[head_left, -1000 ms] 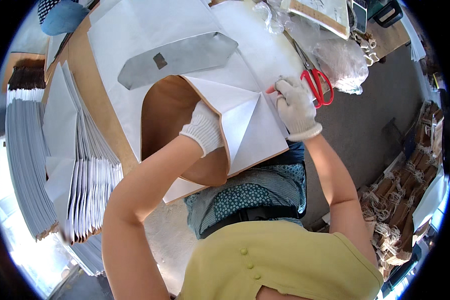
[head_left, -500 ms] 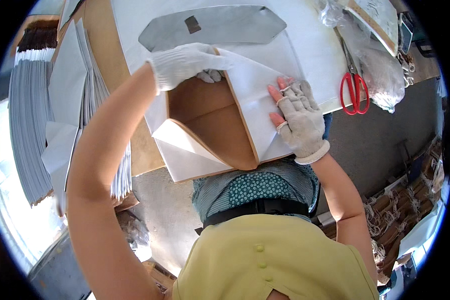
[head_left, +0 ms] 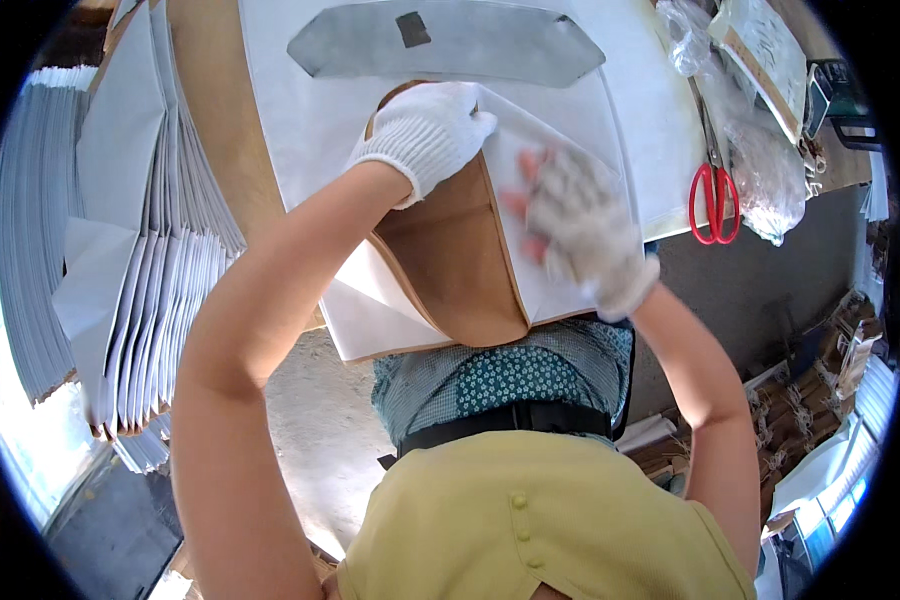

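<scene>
A paper bag (head_left: 450, 255), white outside and brown inside, lies on the worktable with its bottom end opened out and folded into flaps. My left hand (head_left: 432, 138), in a white knit glove, is closed on the bag's far edge; its fingertips are mostly hidden inside the fold. My right hand (head_left: 585, 220), in a greyish glove with bare fingertips, is blurred by motion over the bag's right flap. Its fingers are spread apart and hold nothing; whether they touch the paper I cannot tell. Beyond the bag lies a grey flat plate (head_left: 490, 45) with cut corners and a dark patch.
Red-handled scissors (head_left: 713, 195) lie at the table's right edge beside clear plastic wrap (head_left: 765, 170). Stacks of folded white paper bags (head_left: 155, 300) stand on the left. Bundles of brown material (head_left: 785, 420) tied with string lie at the lower right.
My left hand has moved right along the bag's far edge, its fingers curling over it. My right hand has shifted slightly left and now blurs.
</scene>
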### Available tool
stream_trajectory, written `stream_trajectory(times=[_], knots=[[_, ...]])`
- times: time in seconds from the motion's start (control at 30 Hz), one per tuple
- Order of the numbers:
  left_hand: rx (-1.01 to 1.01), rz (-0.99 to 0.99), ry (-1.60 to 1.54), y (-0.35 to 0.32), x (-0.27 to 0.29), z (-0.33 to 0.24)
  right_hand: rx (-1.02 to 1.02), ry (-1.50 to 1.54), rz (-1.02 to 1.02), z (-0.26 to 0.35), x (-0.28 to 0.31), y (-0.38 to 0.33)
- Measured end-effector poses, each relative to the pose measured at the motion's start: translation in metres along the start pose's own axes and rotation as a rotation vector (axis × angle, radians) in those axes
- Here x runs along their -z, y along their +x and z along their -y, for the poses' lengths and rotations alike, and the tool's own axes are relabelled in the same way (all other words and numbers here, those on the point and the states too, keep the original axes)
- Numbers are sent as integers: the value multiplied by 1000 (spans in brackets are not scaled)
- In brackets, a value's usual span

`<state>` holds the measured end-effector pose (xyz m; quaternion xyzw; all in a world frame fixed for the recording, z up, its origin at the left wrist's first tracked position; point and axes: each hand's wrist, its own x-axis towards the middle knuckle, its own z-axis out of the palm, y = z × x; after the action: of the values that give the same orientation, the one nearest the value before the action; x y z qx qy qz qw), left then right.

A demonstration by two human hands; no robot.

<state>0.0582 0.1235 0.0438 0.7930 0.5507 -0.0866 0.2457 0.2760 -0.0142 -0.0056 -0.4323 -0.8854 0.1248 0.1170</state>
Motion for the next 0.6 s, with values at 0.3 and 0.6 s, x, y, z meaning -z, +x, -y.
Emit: stream_trajectory(times=[0.3, 0.6], knots=[[-79, -653, -716, -129, -21, 70, -84, -81, -110, -8, 1, 42], [-27, -419, -1221, -138, -61, 116, 74, -149, -156, -20, -12, 121]])
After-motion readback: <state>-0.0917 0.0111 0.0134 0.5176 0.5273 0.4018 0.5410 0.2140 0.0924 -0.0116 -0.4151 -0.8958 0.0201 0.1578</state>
